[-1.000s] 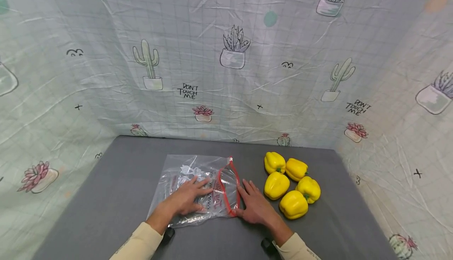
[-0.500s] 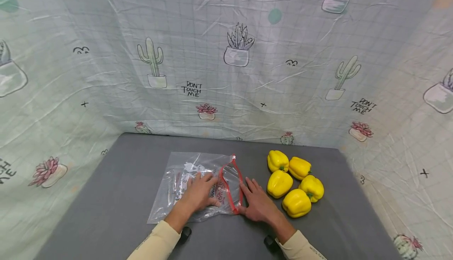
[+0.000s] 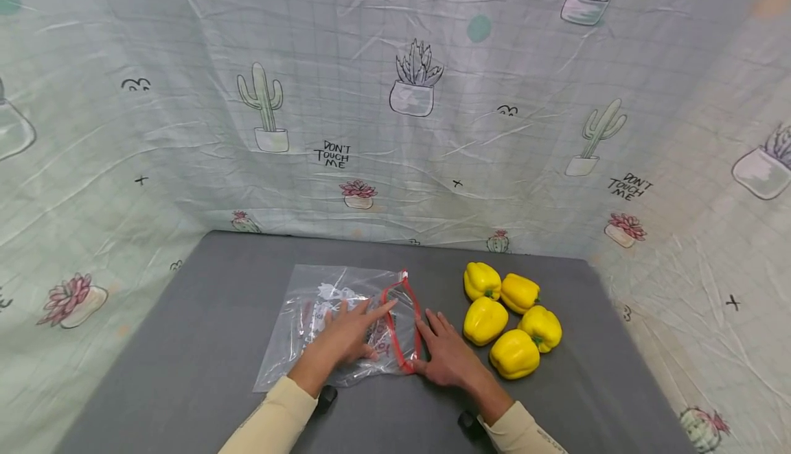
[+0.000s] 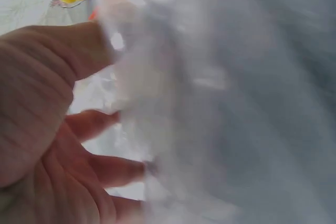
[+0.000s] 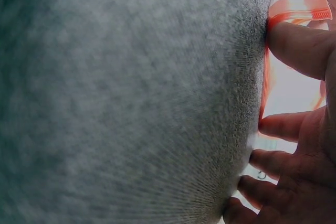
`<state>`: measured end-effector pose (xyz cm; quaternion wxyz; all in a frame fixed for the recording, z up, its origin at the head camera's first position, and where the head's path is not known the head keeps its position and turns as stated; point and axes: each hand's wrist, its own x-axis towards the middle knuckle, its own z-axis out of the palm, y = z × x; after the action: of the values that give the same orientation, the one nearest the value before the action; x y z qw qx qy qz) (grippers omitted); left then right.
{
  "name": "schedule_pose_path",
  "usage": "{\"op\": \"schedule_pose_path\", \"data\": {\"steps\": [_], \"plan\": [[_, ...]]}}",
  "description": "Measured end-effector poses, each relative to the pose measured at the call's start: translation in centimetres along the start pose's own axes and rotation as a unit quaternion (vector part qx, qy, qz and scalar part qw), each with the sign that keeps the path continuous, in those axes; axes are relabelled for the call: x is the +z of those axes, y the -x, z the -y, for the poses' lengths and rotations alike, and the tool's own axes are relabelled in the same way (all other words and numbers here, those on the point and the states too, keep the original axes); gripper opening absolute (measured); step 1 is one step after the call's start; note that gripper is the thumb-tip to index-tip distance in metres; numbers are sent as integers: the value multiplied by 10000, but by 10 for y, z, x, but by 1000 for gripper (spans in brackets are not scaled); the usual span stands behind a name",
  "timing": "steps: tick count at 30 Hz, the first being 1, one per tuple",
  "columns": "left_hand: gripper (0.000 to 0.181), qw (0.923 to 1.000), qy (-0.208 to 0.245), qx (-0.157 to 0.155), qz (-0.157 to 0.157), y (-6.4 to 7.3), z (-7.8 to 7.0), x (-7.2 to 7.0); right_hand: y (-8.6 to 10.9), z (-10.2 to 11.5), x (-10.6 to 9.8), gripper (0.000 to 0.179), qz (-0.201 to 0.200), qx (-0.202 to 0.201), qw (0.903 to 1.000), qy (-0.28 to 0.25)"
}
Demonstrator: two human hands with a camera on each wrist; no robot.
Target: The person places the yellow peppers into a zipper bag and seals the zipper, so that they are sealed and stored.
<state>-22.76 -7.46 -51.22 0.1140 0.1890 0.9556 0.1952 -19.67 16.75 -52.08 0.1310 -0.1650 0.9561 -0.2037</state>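
A clear zip bag (image 3: 284, 330) lies flat on the table, its red-edged mouth (image 3: 391, 330) parted and facing right. My left hand (image 3: 341, 336) is spread over the bag's printed middle, its index finger reaching to the near red edge. In the left wrist view, crinkled plastic (image 4: 173, 77) stands in front of the fingers (image 4: 121, 171). My right hand (image 3: 450, 358) rests at the right edge of the mouth, fingers extended. The right wrist view has its thumb (image 5: 299, 45) and fingertips on the red zip strip (image 5: 265, 82) and the table.
Several yellow bell peppers (image 3: 485, 321) sit clustered on the grey table (image 3: 185, 371), just right of the right hand. A patterned curtain (image 3: 371, 97) surrounds the table at the back and sides.
My left hand has slid right across the bag, and its index finger now stretches out to the red edge. The right hand keeps its place at the mouth. The peppers have not moved.
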Motion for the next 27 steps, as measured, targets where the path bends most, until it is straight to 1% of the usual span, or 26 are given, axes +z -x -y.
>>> {"op": "schedule_pose_path", "data": {"steps": [3,6,9,12,14,16,18,21,23,25,27], "plan": [[106,9998,-105,-163,77,-4,-6,-4,-1,-1,1,80,7,19,10000,26],[99,9997,-78,-241,59,-6,-8,-7,-1,-1,2,81,-2,-9,10000,37],[90,9997,150,-181,-26,-6,-9,-10,0,0,1,81,-8,-41,10000,8],[81,9985,503,-121,-155,-7,-8,-12,1,0,-1,80,-32,-57,10000,-47],[69,9970,699,-175,-279,-9,-9,-11,1,0,-2,81,-20,-35,10000,-56],[59,9952,802,-327,-451,-11,-11,-8,1,0,-2,81,-12,-27,10000,-29],[61,9928,861,-571,-602,-12,-14,-4,1,-1,0,81,0,-45,10000,5],[76,9883,858,-953,-821,-13,-21,3,1,-2,2,80,0,-89,10000,13],[82,9853,844,-1114,-978,-13,-25,8,1,-2,2,80,-6,-112,9999,-5],[78,9823,894,-1147,-1177,-14,-27,12,2,-2,2,80,-25,-122,9999,-34],[77,9821,881,-1095,-1255,-14,-28,14,2,-3,2,80,-46,-130,9999,-58]]}}
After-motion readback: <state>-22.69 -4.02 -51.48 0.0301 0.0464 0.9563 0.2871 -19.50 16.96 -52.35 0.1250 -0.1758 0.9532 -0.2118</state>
